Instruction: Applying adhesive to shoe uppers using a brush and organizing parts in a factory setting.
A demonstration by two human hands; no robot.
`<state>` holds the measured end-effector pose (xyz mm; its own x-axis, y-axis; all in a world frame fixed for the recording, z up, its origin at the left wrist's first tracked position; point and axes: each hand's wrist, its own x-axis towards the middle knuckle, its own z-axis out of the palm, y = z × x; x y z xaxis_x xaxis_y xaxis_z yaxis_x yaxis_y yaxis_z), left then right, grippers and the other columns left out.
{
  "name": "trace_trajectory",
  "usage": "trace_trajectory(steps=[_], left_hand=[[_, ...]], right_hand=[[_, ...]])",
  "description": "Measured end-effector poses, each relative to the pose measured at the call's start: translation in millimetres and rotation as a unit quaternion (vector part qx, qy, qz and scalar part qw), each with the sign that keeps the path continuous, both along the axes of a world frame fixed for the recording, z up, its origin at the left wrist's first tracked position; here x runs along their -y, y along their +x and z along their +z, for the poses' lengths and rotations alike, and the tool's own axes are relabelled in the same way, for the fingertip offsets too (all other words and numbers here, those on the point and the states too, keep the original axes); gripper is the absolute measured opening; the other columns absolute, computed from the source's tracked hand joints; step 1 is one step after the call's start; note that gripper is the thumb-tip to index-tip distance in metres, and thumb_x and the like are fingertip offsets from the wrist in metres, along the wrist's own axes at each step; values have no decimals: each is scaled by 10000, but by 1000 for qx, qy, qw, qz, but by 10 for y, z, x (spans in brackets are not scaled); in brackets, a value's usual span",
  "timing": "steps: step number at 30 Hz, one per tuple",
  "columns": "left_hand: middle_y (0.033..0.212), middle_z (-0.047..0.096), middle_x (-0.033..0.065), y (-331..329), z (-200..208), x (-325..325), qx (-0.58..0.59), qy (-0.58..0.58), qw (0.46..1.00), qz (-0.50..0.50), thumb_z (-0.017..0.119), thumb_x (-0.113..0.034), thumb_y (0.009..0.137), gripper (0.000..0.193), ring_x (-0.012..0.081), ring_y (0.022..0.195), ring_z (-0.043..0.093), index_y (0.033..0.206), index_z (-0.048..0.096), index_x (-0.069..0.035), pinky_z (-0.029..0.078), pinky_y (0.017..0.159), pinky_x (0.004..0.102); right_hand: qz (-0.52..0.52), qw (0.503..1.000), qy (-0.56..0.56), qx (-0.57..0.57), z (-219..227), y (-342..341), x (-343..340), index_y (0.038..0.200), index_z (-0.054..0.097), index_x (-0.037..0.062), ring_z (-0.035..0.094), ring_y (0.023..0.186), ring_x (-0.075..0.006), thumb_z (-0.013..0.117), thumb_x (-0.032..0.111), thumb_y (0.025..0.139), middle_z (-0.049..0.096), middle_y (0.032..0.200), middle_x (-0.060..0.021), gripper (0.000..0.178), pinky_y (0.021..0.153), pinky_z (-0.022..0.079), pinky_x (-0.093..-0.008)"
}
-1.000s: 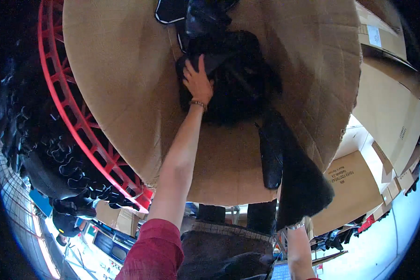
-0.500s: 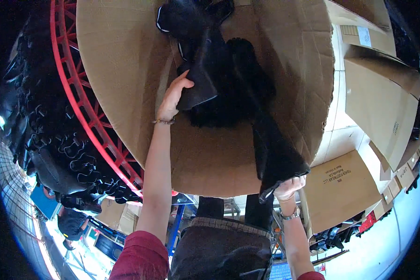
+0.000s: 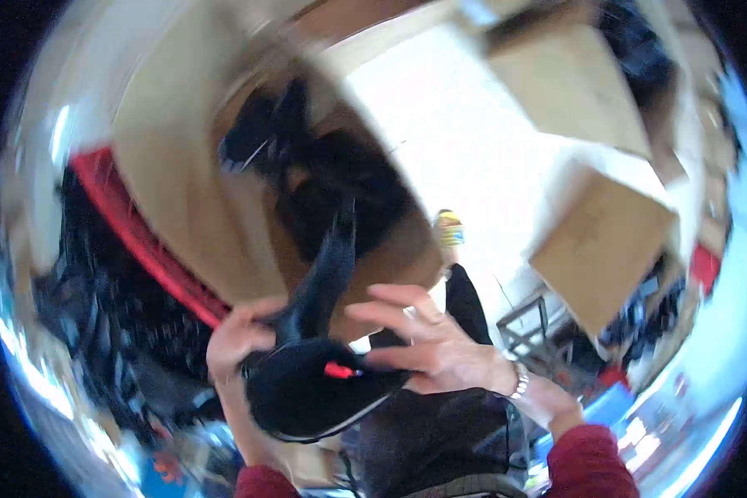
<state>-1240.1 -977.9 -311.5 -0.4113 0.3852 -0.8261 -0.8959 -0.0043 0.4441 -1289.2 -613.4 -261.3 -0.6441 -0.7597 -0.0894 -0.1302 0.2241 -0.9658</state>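
Observation:
My left hand (image 3: 242,339) is closed on the side of a black boot upper (image 3: 307,402), its fingers curled over the edge. The piece is held up in front of my body, with its wide end low and a narrower part reaching away over the carton. A small red mark (image 3: 338,370) shows on its dark face, and a pale line runs along its lower edge. My right hand (image 3: 440,344) is at the right edge of the upper, fingers spread and one lower finger touching it. Behind it, a pile of black pieces (image 3: 349,183) lies in the brown cardboard carton (image 3: 183,158).
A red metal frame (image 3: 149,241) curves along the carton's left, with dark goods (image 3: 133,349) beyond it. Brown boxes (image 3: 602,249) sit to the right on the pale floor (image 3: 440,108). A yellow-patterned shoe (image 3: 450,227) shows beside the carton. Much is blurred.
My view has turned, and the carton now sits further left. Both hands have come together near my body with the black boot upper, which is lifted from the pile. My right hand's fingers have spread.

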Motion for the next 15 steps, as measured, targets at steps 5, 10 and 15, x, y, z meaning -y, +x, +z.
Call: trace_trajectory(steps=[5, 10, 15], left_hand=[[1401, 606, 121, -672, 1024, -844, -49, 111, 879, -461, 710, -124, 895, 558, 199, 1307, 532, 1411, 554, 18, 382, 1136, 359], [1333, 615, 126, -716, 2207, -1630, -82, 151, 811, -560, 666, -268, 961, 570, 225, 1212, 560, 1416, 527, 46, 457, 1023, 332], [1453, 521, 144, -122, 3286, -2898, -394, 253, 789, -397, 616, -262, 997, 572, 230, 1117, 619, 1479, 458, 3, 496, 964, 341]], right_hand=[[-100, 993, -17, -64, 526, 796, -312, 846, 797, 128, 343, 1444, -401, 839, 311, 625, 424, 1534, -199, 290, 1134, 228, -663], [-148, 981, 39, -121, 1297, 1563, -406, 759, 747, 81, 585, 1135, -340, 815, 360, 669, 643, 1174, -151, 300, 924, 390, -529], [-328, 907, 168, -205, 1850, 2363, -1142, 714, 711, 49, 635, 983, -362, 799, 336, 676, 631, 1002, -156, 303, 837, 483, -470]])
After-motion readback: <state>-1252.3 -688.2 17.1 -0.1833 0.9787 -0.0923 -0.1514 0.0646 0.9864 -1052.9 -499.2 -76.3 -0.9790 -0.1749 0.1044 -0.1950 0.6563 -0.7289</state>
